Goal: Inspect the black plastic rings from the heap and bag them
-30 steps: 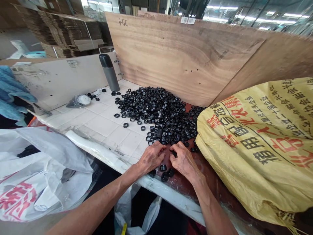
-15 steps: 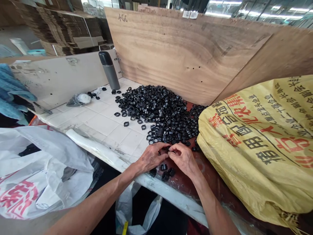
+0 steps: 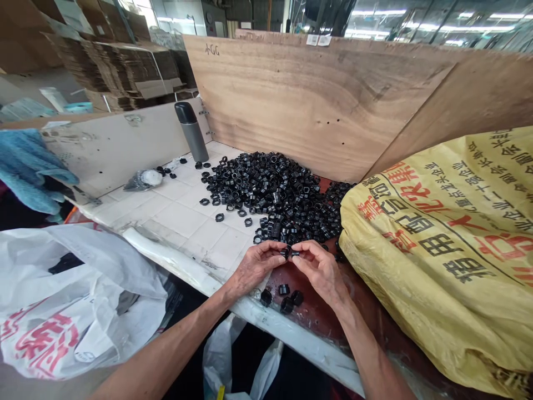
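Note:
Just in front of a large heap of small black plastic rings (image 3: 266,180), my two hands meet with fingertips close together. Between thumb and fingers, my left hand (image 3: 259,265) pinches a black ring (image 3: 284,253). Another small black ring (image 3: 295,253) is pinched by my right hand (image 3: 320,269), almost touching the first. Nearer to me, several black rings (image 3: 286,304) lie apart from the heap on the dark red tabletop (image 3: 316,311). Some stray rings (image 3: 219,217) rest on the white surface left of the heap.
A full yellow sack (image 3: 437,250) stands at the right. Plywood boards (image 3: 316,105) close off the back. A dark grey flask (image 3: 192,133) and a small plastic bag (image 3: 144,179) stand at the left rear. White bags (image 3: 75,300) hang at the left front.
My hands have drawn slightly apart at the fingertips, so a black ring now shows in each. The whole view has tilted up a little.

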### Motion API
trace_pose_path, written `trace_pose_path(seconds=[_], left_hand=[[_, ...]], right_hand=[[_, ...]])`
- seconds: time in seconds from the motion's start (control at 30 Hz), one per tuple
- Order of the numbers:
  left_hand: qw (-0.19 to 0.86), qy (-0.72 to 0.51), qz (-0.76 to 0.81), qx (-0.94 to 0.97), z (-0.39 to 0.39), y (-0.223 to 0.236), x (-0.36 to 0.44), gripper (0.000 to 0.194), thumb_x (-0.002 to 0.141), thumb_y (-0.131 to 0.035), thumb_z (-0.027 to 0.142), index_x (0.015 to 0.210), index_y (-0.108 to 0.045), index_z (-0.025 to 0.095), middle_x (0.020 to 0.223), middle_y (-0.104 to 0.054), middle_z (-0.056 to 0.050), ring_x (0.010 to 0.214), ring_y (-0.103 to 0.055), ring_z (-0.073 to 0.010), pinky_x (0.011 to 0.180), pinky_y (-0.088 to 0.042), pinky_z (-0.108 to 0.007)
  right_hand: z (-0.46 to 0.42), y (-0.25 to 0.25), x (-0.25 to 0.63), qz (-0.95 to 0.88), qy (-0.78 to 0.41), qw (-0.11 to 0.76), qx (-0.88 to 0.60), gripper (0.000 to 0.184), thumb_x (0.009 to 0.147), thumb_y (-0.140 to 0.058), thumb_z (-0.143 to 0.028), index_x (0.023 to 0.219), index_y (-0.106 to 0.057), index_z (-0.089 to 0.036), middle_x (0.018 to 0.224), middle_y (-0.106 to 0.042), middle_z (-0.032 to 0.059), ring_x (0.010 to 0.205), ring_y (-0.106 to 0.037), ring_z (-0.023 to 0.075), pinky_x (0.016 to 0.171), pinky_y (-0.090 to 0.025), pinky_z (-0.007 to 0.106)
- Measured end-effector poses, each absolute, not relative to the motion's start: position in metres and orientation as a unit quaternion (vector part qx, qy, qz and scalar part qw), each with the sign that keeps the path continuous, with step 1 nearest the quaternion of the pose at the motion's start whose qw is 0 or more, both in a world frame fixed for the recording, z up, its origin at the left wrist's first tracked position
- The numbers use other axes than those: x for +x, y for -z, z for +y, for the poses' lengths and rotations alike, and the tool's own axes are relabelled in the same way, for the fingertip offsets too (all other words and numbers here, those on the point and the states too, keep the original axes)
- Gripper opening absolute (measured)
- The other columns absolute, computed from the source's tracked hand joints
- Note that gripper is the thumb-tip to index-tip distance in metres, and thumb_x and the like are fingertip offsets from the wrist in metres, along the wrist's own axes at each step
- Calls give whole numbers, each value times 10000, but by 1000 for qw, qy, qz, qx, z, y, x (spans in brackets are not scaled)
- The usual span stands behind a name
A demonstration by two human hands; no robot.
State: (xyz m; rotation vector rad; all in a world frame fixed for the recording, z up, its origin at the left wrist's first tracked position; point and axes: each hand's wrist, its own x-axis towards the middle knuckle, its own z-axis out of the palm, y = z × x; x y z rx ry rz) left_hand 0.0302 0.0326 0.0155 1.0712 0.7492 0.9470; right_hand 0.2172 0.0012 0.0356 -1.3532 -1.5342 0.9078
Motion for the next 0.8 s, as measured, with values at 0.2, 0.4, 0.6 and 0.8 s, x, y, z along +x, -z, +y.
trace_pose_path(seconds=[0.2,0.4,0.6,0.8], left_hand=[[678,-432,335,491,30,-13,31,340,749,-815,332,1023,-704,164,965,-738,-46,883,-689,-175,860,-557,-319],[589,-460,353,562,29,-13,32,249,791,-781,344,958,-718,171,1005,-688,-50,943,-653,-176,901,-542,-311],[589,-459,330,577,29,-8,30,248,827,-744,343,1010,-704,179,1061,-679,-70,971,-660,-195,909,-554,-337],[544,-474,334,607,31,-2,29,222,829,-742,306,1010,-712,180,1057,-690,-72,1006,-661,-201,956,-534,-350]], right_hand=[[0,-27,212,-657,-277,427,-556,163,884,-672,-325,1008,-670,-220,955,-715,44,841,-682,188,759,-555,287],[-1,-27,207,-680,-259,420,-542,154,924,-636,-350,1018,-643,-228,870,-706,25,747,-669,167,687,-530,257],[-4,-34,209,-698,-275,394,-531,130,960,-574,-305,1037,-645,-228,809,-699,13,694,-672,167,674,-522,266],[-3,-35,206,-721,-210,410,-517,140,966,-539,-231,988,-677,-222,923,-689,56,874,-660,200,810,-516,316]])
